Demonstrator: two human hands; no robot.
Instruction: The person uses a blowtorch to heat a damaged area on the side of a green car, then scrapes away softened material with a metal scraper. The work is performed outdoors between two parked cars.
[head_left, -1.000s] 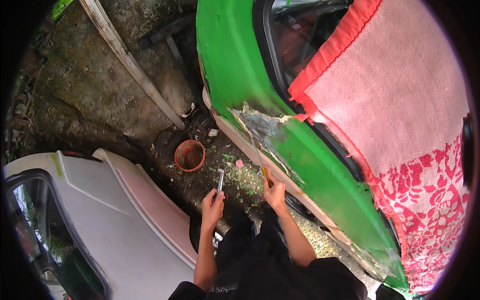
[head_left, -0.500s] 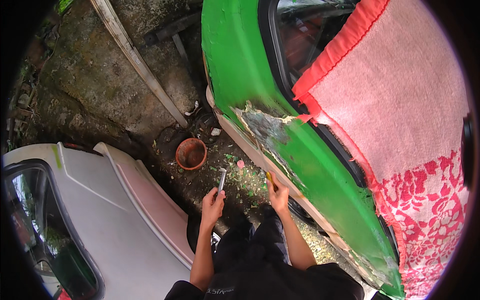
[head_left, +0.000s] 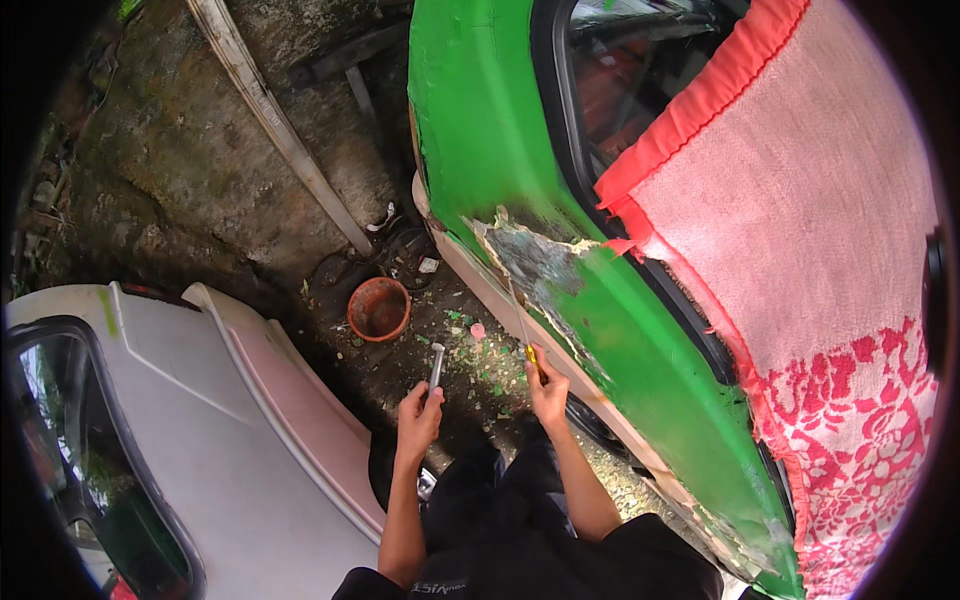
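My left hand (head_left: 418, 420) is closed around a slim silver metal tool (head_left: 437, 366) with a short crosswise head, held upright above the ground; its exact kind is unclear. In my right hand (head_left: 549, 388) is a screwdriver (head_left: 519, 316), with a yellow-and-dark handle and a long thin shaft. Its shaft points away from me toward the lower edge of a damaged patch (head_left: 540, 262) on the green car body (head_left: 640, 330). Whether the tip touches the metal I cannot tell. Grey surface and ragged, pale filler show where paint has broken away.
A pink patterned towel (head_left: 800, 180) covers much of the green car's windows. At left stands a pale grey car (head_left: 250, 440). A brown pot (head_left: 379, 309) and scattered paint flakes (head_left: 485, 350) lie on the ground between them. A long plank (head_left: 280, 125) leans beyond.
Both hands have shifted slightly left in the picture, and the right hand with the screwdriver tilts a little differently. The view itself has moved slightly. Both tools stay held.
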